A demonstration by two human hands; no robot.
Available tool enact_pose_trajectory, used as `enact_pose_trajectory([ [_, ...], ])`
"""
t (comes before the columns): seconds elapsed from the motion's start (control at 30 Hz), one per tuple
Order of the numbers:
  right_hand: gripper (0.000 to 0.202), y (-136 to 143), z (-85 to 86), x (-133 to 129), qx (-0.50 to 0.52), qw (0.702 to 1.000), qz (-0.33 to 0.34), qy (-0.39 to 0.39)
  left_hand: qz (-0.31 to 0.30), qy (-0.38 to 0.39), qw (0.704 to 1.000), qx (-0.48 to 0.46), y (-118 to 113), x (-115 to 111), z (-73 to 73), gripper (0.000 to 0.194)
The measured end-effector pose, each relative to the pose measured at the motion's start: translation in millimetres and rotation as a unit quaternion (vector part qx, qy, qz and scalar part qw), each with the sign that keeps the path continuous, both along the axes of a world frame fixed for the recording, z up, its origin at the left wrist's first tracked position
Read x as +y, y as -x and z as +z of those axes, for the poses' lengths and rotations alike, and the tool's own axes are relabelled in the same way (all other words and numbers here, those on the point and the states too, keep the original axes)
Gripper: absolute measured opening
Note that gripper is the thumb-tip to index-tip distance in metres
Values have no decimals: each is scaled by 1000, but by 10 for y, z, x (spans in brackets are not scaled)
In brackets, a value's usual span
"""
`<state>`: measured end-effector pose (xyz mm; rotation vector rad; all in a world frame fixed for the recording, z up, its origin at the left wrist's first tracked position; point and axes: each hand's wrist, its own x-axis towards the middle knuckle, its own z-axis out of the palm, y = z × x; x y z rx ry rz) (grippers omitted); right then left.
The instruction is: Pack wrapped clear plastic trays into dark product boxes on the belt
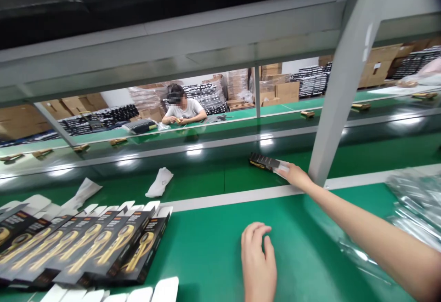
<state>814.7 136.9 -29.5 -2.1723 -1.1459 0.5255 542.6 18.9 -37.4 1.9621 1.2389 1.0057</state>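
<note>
Right hand (296,176) fingers pinch black box (264,162) on belt edge; left hand (258,261) rests open on bare table (213,247)

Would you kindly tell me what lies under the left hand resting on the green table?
Under the left hand only the bare green table surface shows around the fingers; whatever the palm covers is hidden.

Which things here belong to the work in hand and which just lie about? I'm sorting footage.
In hand: right hand holding black box; left hand flat on green table; row of black-gold boxes.
Lying about: white pieces; plastic sleeves; cartons.
</note>
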Motion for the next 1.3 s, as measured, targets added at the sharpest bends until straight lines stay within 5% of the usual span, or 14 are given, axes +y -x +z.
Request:
enact_pose_trajectory([
  [0.2, 37, -98, -54, -104, -62, 998, 20, 21, 0, 50, 999, -11, 2, 30, -39, 26],
  [0.6, 37, -228, -13, 466, -143, 977, 147, 67, 32, -34, 997, -63, -127, 74, -337, 24],
  [0.73, 38, -227, 55, 598, -169, 962, 206, 63, 32, -23, 998, -56, -147, 93, -316, 25],
  [0.87, 47, -125, 163, 523, -202, 957, 199, 60, 24, 8, 999, -45, -110, 100, -208, 24],
  [1.0, 55, -28, 456, -20, -249, 947, 200, 23, -12, 50, 999, -8, -42, 100, -78, 24],
  [1.17, 18, -110, 844, -1304, -259, 917, 297, 57, -31, 47, 998, 4, -37, 114, -8, 23],
  [1.3, 18, -138, 658, -2239, -292, 888, 340, 99, -46, 52, 998, -4, -56, 114, -10, 22],
])
